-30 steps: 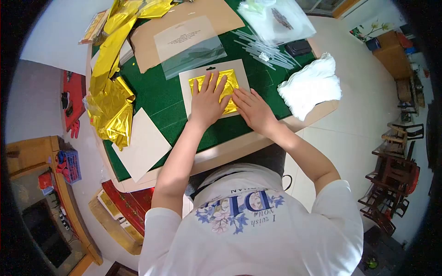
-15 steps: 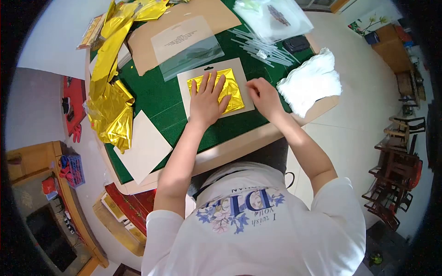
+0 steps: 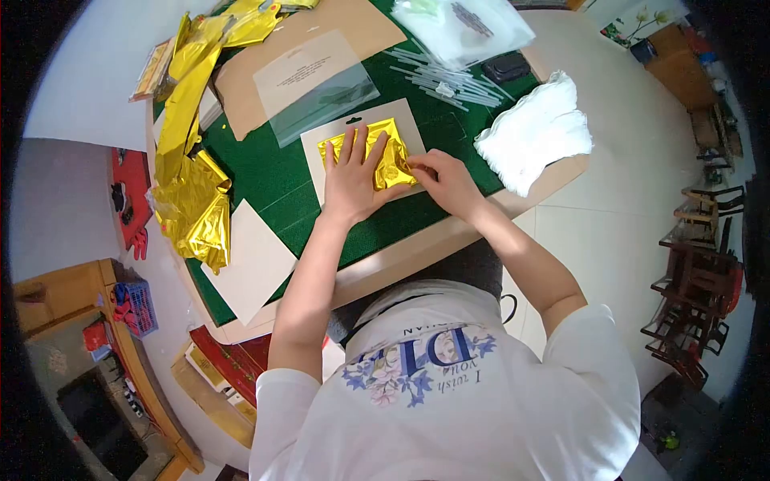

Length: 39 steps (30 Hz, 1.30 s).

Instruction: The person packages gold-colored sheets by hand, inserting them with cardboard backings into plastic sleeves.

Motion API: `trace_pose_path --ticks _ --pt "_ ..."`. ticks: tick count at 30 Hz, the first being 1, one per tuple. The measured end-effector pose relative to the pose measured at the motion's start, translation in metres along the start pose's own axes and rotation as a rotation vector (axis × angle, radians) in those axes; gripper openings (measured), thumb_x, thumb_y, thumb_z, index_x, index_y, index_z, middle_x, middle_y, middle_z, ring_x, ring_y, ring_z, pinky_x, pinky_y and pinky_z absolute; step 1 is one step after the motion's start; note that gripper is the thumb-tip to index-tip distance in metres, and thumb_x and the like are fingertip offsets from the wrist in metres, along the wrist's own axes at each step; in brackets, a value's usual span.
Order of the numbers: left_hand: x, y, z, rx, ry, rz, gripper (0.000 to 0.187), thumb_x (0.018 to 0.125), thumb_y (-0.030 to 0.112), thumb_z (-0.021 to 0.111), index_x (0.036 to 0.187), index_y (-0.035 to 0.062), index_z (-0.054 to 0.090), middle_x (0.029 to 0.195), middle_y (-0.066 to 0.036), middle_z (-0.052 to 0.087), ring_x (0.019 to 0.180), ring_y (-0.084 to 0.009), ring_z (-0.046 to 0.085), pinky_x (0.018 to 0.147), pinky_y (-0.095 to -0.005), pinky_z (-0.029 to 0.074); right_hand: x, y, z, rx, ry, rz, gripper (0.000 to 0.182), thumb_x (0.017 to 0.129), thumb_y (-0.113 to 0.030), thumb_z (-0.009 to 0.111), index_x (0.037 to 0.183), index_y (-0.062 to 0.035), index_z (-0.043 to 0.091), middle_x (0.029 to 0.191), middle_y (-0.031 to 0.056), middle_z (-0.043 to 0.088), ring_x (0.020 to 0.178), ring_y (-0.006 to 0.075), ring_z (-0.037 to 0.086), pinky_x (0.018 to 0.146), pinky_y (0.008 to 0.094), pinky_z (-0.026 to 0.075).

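Observation:
A folded piece of shiny gold foil [image 3: 391, 167] lies on a beige card [image 3: 314, 158] with a dark hanger slot along its top edge. My left hand [image 3: 353, 180] rests flat on the foil's left part, fingers spread. At the foil's right edge my right hand [image 3: 446, 183] is closed, thumb and forefinger pinching the foil there. Creases show in the foil between the two hands. The fingertips of my right hand are partly hidden by the hand's own curl.
Crumpled gold foil [image 3: 192, 200] spreads down the table's left side, beside a blank card [image 3: 253, 260]. Behind lie a clear printed bag [image 3: 321, 84], brown cardboard [image 3: 241, 84], thin translucent sticks [image 3: 449, 84], a black object [image 3: 507, 67] and plastic bags [image 3: 473, 28]. A white stack [image 3: 533, 132] sits right.
My right hand has moved left from beside the card onto the foil's right edge and taken hold of it. The foil there is now wrinkled. My left hand stays flat on it.

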State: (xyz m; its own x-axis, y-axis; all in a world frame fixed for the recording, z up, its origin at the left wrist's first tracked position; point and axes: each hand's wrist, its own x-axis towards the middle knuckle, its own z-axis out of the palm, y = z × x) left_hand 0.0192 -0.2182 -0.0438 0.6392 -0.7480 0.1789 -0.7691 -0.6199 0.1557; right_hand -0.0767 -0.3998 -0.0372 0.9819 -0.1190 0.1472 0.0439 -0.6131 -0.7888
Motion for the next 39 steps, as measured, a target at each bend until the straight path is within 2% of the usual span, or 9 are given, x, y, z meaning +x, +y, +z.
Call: trace_pose_path --ticks 8,14,18,20,23,29,33,36,39 --pt "0.0 -0.001 0.0 -0.028 0.012 0.013 0.097 0.07 0.076 0.06 0.144 0.0164 0.043 0.153 -0.02 0.03 0.144 -0.0367 0.023 0.112 -0.0628 0.014 0.005 -0.01 -0.005 0.258 -0.09 0.364 0.032 0.089 -0.009 0.062 0.12 -0.005 0.057 0.076 0.0078 0.064 0.066 0.0117 0.06 0.062 0.0269 0.05" --pt "-0.001 -0.001 -0.004 -0.05 -0.001 0.038 0.098 0.067 0.074 0.064 0.145 0.0179 0.042 0.153 -0.021 0.029 0.144 -0.0386 0.021 0.112 -0.0646 0.013 0.006 0.004 0.009 0.362 0.015 0.319 0.03 0.09 -0.008 0.061 0.119 -0.0066 0.057 0.074 0.0046 0.062 0.068 0.0083 0.059 0.062 0.025 0.049" --pt "-0.001 0.0 -0.002 -0.043 -0.001 0.035 0.095 0.07 0.069 0.066 0.146 0.0187 0.041 0.153 -0.02 0.028 0.144 -0.0385 0.021 0.112 -0.0653 0.012 0.008 -0.002 0.002 0.307 -0.036 0.414 0.026 0.09 -0.006 0.059 0.116 -0.0067 0.06 0.079 0.0067 0.064 0.069 0.0136 0.062 0.062 0.0274 0.049" --pt "-0.001 0.0 -0.003 -0.052 -0.007 0.03 0.093 0.071 0.068 0.066 0.146 0.0189 0.04 0.154 -0.02 0.028 0.144 -0.0384 0.021 0.112 -0.0654 0.012 0.005 0.006 0.004 -0.083 0.096 0.061 0.025 0.087 -0.001 0.056 0.111 -0.0073 0.063 0.082 0.008 0.061 0.072 0.0225 0.062 0.064 0.0314 0.05" --pt "-0.001 0.0 -0.002 -0.056 -0.017 0.021 0.092 0.072 0.067 0.066 0.147 0.0195 0.039 0.154 -0.019 0.027 0.145 -0.0382 0.02 0.112 -0.0654 0.011 0.003 -0.001 -0.005 -0.261 0.04 -0.092 0.029 0.083 0.002 0.056 0.108 -0.0083 0.066 0.089 0.009 0.056 0.083 0.0285 0.059 0.069 0.0358 0.05" --pt "-0.001 0.0 -0.001 -0.051 -0.027 0.018 0.092 0.073 0.068 0.065 0.148 0.0211 0.037 0.155 -0.018 0.026 0.145 -0.0376 0.019 0.112 -0.0651 0.01 0.008 0.005 -0.009 -0.459 -0.139 -0.243 0.027 0.074 0.003 0.058 0.098 -0.008 0.065 0.097 0.009 0.051 0.091 0.0273 0.053 0.076 0.0381 0.046" --pt "-0.001 0.0 -0.002 -0.042 -0.039 0.017 0.092 0.074 0.069 0.063 0.148 0.0217 0.037 0.155 -0.018 0.027 0.145 -0.0375 0.019 0.112 -0.0649 0.01 0.017 0.01 -0.012 -0.484 -0.105 -0.4 0.024 0.07 0.004 0.059 0.091 -0.0076 0.063 0.094 0.0088 0.051 0.087 0.0275 0.052 0.076 0.0403 0.045" --pt "-0.001 -0.001 -0.001 -0.029 -0.023 0.023 0.092 0.074 0.07 0.062 0.148 0.0219 0.037 0.154 -0.018 0.027 0.145 -0.0376 0.02 0.112 -0.0647 0.011 0.019 0.012 -0.023 -0.451 -0.198 -0.399 0.034 0.07 0.005 0.06 0.1 -0.0089 0.065 0.1 0.0084 0.053 0.092 0.0284 0.053 0.081 0.0415 0.045" --pt "-0.001 0.0 -0.003 -0.032 -0.037 0.016 0.091 0.075 0.07 0.062 0.148 0.0217 0.037 0.154 -0.018 0.029 0.145 -0.0376 0.02 0.112 -0.0646 0.012 0.014 0.026 -0.019 -0.33 -0.02 -0.314 0.045 0.07 0.007 0.059 0.11 -0.0115 0.065 0.112 0.0092 0.055 0.104 0.03 0.053 0.088 0.0422 0.044"
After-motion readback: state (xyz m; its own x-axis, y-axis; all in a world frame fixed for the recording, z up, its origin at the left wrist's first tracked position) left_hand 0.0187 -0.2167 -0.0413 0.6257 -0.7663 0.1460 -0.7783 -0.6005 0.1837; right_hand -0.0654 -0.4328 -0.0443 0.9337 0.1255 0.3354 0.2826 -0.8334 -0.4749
